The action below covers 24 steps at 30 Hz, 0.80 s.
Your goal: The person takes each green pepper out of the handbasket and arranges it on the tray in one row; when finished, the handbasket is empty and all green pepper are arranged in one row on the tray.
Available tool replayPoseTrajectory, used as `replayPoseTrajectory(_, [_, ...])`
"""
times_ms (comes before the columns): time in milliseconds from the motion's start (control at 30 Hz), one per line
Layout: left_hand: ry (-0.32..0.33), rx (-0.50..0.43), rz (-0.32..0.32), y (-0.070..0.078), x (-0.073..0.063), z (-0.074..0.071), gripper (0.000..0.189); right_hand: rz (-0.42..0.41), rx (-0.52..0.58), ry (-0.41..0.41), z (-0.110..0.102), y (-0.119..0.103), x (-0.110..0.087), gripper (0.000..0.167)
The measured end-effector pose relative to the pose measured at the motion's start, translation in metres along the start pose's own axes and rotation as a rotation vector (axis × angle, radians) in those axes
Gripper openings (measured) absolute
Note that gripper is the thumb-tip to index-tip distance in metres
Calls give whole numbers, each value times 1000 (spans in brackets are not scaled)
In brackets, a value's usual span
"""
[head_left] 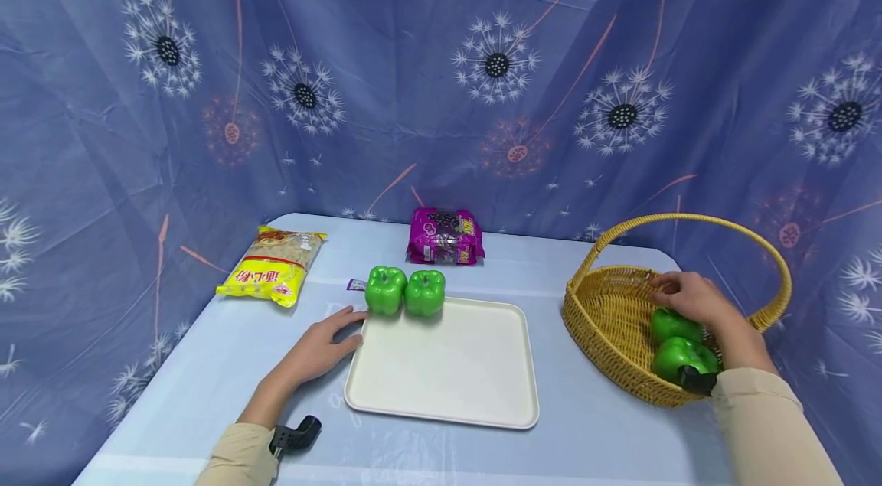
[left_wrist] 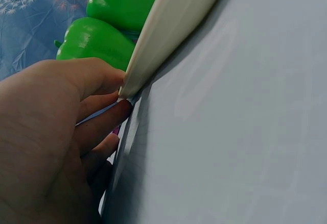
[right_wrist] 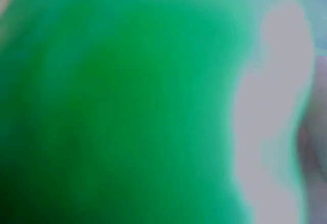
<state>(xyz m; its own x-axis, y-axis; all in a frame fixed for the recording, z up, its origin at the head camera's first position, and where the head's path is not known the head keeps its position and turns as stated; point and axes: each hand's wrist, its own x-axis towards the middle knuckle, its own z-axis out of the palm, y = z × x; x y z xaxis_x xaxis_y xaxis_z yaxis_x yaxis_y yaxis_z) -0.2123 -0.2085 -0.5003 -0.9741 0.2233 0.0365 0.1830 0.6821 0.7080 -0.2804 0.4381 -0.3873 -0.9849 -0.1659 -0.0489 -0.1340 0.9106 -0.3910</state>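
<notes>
My left hand [head_left: 320, 348] rests at the left edge of a cream rectangular tray [head_left: 448, 371], fingers loosely extended. In the left wrist view its fingertips [left_wrist: 115, 81] are right at the tray's side wall [left_wrist: 166, 30]. Two glossy green bell peppers [head_left: 386, 290] [head_left: 425, 293] stand side by side at the tray's far left corner. My right hand [head_left: 696, 298] reaches into a yellow wicker basket [head_left: 606, 333], fingers bent downward above a green bell pepper [head_left: 671, 325]; I cannot tell whether it grips it. Another bell pepper [head_left: 685, 358] lies under the wrist. Blurred green pepper [right_wrist: 153, 106] fills the right wrist view.
A yellow bag of pasta [head_left: 276, 265] lies at the back left, and a purple snack package [head_left: 445, 236] at the back middle. A small purple packet [head_left: 356, 285] is beside the peppers. The basket's tall handle [head_left: 682, 216] arches over its opening. A blue dandelion-print curtain [head_left: 413, 73] hangs behind the table.
</notes>
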Motion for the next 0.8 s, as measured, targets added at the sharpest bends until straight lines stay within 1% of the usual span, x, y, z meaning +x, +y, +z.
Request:
replayPoseTrajectory(100, [-1, 5, 1, 0, 0, 0, 43, 5, -16, -40, 1, 0, -1, 51])
replayPoseTrajectory(200, [-1, 10, -2, 0, 1, 0, 43, 33, -14, -84, 0, 0, -2, 59])
replayPoseTrajectory(267, [0, 13, 3, 0, 1, 0, 43, 38, -19, -109, -1, 0, -3, 61])
replayPoseTrajectory(367, [-1, 7, 5, 0, 1, 1, 44, 21, -33, -137, -3, 2, -6, 53])
replayPoseTrajectory(433, [-4, 13, 17, 1, 2, 1, 44, -9, -26, -153, -3, 5, -9, 45])
replayPoseTrajectory(533, [-3, 16, 15, 1, 3, 0, 45, -41, -10, -154, -3, 7, -13, 37])
replayPoseTrajectory(667, [2, 21, 11, 0, 3, 0, 45, -57, 7, -161, -3, 7, -16, 36])
replayPoseTrajectory(800, [1, 12, 11, 0, 2, 0, 44, -45, 35, -216, -6, 3, -19, 39])
